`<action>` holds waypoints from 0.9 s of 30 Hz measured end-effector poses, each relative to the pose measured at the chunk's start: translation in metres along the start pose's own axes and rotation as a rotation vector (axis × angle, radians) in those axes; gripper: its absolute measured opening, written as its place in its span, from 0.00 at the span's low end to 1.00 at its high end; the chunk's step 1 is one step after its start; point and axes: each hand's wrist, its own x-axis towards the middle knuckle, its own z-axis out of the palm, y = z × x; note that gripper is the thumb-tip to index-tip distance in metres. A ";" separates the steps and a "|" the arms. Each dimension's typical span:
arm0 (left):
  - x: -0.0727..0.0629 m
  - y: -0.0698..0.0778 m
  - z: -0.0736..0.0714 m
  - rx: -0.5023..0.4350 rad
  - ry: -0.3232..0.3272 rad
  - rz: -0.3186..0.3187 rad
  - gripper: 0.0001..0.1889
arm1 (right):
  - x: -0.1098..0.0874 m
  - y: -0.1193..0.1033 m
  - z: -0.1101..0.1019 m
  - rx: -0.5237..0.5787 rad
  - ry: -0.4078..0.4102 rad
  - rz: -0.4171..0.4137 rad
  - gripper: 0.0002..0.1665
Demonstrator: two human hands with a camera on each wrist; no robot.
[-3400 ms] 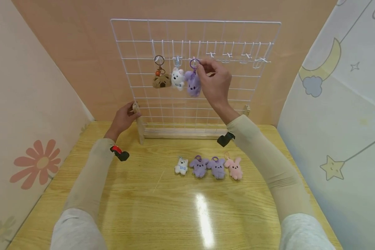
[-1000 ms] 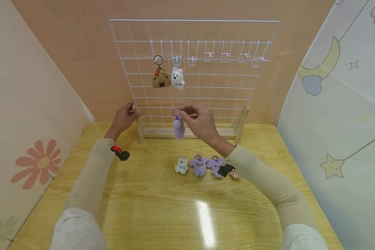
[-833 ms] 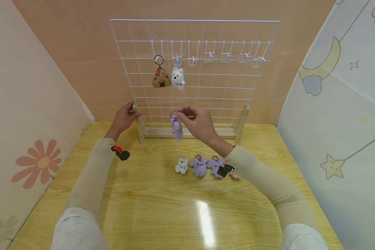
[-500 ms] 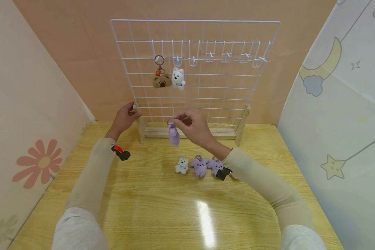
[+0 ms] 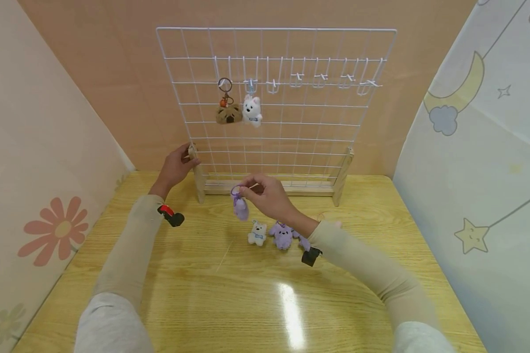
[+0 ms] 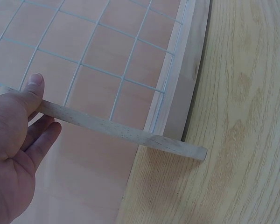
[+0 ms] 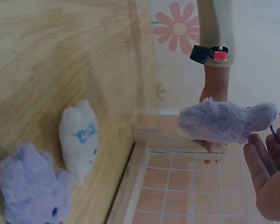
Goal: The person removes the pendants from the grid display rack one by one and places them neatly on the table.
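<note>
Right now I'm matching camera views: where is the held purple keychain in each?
Head: the held purple keychain is slightly left of and below centre.
Left wrist: not in it.
Right wrist: right of centre, around mid-height.
Shared landmark: the white wire grid, in all three.

Left hand (image 5: 175,167), right hand (image 5: 267,195): bare. Left forearm sleeve (image 5: 130,247): beige, plain, close-fitting. Right forearm sleeve (image 5: 366,262): matching beige, lightly creased. Upper sleeves (image 5: 112,326): pale flecked grey, looser, overlapping the beige. Left wrist camera (image 5: 174,218): small, black, angular, with red block (image 7: 220,55). Right wrist camera (image 5: 310,257): small, black, angular.
</note>
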 end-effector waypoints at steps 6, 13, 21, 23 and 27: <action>0.007 -0.019 0.001 0.005 0.020 0.013 0.34 | -0.008 0.012 0.011 0.030 -0.045 0.017 0.06; 0.012 -0.031 0.002 0.029 0.038 0.028 0.34 | -0.016 0.024 0.023 0.041 -0.104 0.041 0.08; 0.010 -0.028 0.002 0.025 0.039 0.026 0.35 | -0.024 0.030 0.032 0.061 -0.158 0.102 0.07; 0.010 -0.028 0.002 0.023 0.041 0.024 0.35 | -0.026 0.032 0.033 0.050 -0.169 0.112 0.07; 0.011 -0.027 0.002 0.030 0.038 0.024 0.34 | -0.032 0.035 0.036 0.057 -0.176 0.121 0.08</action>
